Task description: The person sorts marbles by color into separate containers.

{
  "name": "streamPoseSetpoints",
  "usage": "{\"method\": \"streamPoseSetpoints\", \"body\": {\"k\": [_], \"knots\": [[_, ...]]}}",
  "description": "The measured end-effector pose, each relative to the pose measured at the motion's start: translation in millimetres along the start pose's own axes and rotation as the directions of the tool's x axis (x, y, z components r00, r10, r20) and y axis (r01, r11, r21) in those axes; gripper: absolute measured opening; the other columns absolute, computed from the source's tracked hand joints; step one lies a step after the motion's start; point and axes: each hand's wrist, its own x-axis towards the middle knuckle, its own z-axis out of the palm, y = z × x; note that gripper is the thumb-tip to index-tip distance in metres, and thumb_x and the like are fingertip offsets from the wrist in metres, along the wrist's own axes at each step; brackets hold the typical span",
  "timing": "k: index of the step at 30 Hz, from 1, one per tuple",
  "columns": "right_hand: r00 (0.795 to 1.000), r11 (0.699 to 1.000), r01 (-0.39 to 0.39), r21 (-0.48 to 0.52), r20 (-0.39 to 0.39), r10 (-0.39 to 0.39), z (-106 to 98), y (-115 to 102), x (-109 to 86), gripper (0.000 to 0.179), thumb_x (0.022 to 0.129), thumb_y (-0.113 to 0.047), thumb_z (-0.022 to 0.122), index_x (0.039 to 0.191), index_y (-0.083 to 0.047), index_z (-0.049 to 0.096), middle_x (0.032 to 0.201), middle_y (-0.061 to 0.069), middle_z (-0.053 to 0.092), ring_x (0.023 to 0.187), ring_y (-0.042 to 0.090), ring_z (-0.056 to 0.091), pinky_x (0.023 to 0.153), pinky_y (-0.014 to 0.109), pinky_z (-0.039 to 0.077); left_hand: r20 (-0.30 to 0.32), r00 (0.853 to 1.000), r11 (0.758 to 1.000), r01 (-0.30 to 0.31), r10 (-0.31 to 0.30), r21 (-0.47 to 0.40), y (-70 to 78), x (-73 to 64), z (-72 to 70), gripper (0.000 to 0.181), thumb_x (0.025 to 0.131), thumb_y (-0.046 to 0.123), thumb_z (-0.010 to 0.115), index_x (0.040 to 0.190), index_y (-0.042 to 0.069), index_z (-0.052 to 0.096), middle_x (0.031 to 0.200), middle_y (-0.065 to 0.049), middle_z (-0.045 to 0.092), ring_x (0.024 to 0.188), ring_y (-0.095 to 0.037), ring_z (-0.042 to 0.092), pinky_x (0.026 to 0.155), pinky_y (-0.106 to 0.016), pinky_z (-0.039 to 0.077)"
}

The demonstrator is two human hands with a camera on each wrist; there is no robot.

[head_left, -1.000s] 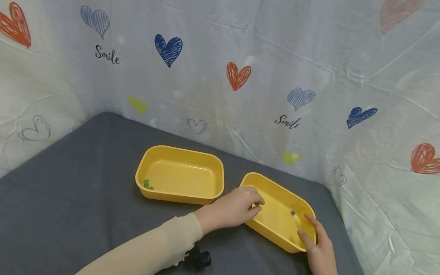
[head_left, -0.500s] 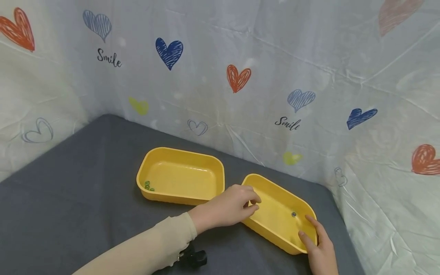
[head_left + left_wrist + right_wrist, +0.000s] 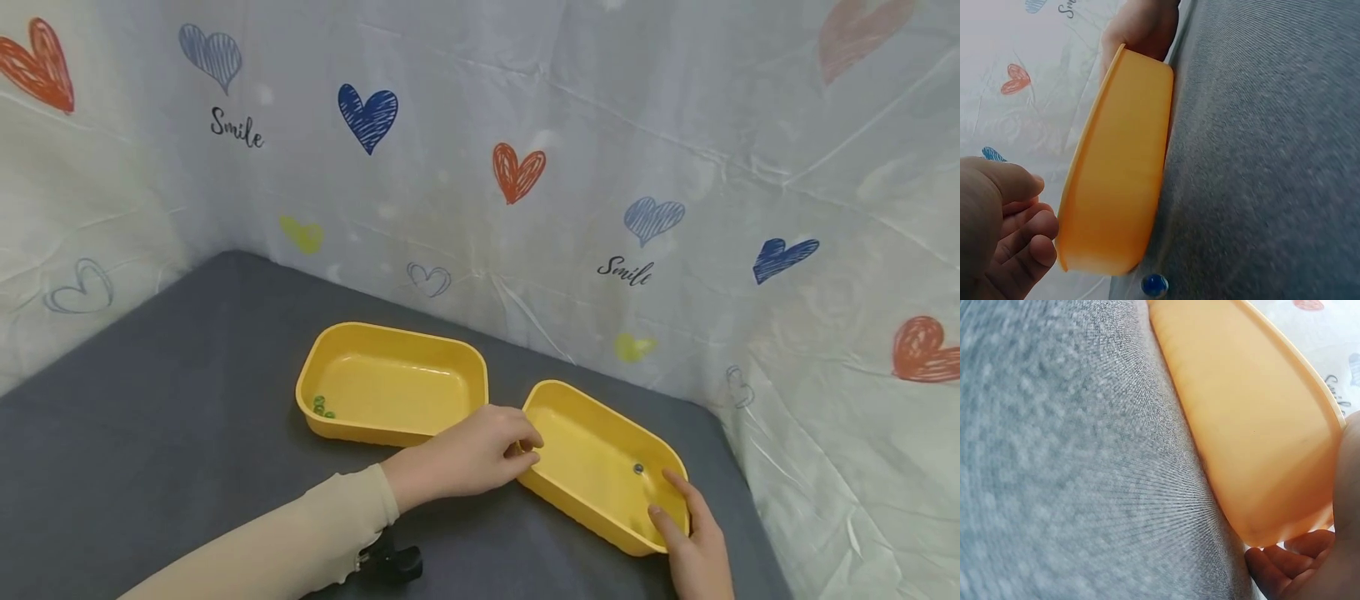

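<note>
My left hand (image 3: 476,454) hovers at the near left corner of the right yellow basin (image 3: 592,508), its fingers loosely curled. In the left wrist view nothing shows between its thumb and fingers. A blue marble (image 3: 1155,285) lies on the grey cloth beside that basin's end; the hand hides it in the head view. My right hand (image 3: 697,529) grips the basin's right end, thumb over the rim and several fingers (image 3: 1285,565) curled against the outside. Inside this basin sits one small bluish marble (image 3: 638,469). Three green marbles (image 3: 319,407) are gathered in a corner of the left yellow basin (image 3: 397,333).
Dark grey cloth (image 3: 187,450) covers the table. A black knobbed clamp-like object (image 3: 401,565) shows under the left sleeve. White fabric (image 3: 465,108) printed with hearts hangs behind and at both sides.
My left hand has moved left, from over the inside of the right basin to its left end. The right hand keeps its hold, and both basins stay put.
</note>
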Motion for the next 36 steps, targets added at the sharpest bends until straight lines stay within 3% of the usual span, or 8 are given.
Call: {"method": "streamPoseSetpoints", "body": {"k": [12, 23, 28, 36], "knots": [[1.0, 1.0, 0.022, -0.011, -0.001, -0.022, 0, -2, 1.9, 0.077, 0.098, -0.055, 0.055, 0.158, -0.017, 0.023, 0.162, 0.02, 0.015, 0.139, 0.039, 0.022, 0.106, 0.062, 0.026, 0.028, 1.0, 1.0, 0.014, -0.015, 0.01, -7.2, -24.1, -13.0, 0.013, 0.096, 0.02, 0.069, 0.106, 0.015, 0.075, 0.088, 0.014, 0.058, 0.074, -0.001, 0.051, 0.065, -0.013, 0.044], [1.0, 1.0, -0.006, -0.011, 0.001, 0.006, 2, 0, 0.4, 0.08, 0.097, -0.057, 0.054, 0.159, -0.016, 0.022, 0.161, 0.021, 0.015, 0.133, 0.04, 0.026, 0.105, 0.061, 0.029, 0.156, 0.982, 0.991, 0.09, -0.105, 0.102, -4.4, -52.5, -15.2, 0.017, 0.096, 0.022, 0.069, 0.11, 0.013, 0.074, 0.089, 0.012, 0.06, 0.074, 0.002, 0.053, 0.066, -0.015, 0.046], [1.0, 1.0, -0.009, -0.007, 0.006, 0.009, 2, 1, 1.0, 0.082, 0.096, -0.058, 0.055, 0.158, -0.015, 0.022, 0.16, 0.021, 0.017, 0.132, 0.04, 0.027, 0.104, 0.062, 0.029, 0.163, 0.981, 0.984, 0.075, -0.101, 0.16, -8.5, -59.4, -12.3, 0.016, 0.097, 0.02, 0.068, 0.11, 0.012, 0.073, 0.093, 0.008, 0.062, 0.08, 0.001, 0.057, 0.07, -0.015, 0.048], [1.0, 1.0, -0.004, -0.01, 0.003, 0.004, 1, 0, 1.7, 0.081, 0.097, -0.057, 0.054, 0.158, -0.015, 0.022, 0.16, 0.022, 0.016, 0.134, 0.041, 0.026, 0.105, 0.064, 0.027, 0.165, 0.984, 0.968, 0.029, -0.072, 0.251, -12.1, -62.2, -7.4, 0.014, 0.097, 0.021, 0.068, 0.107, 0.012, 0.072, 0.09, 0.009, 0.058, 0.077, 0.003, 0.053, 0.068, -0.015, 0.047]]}}
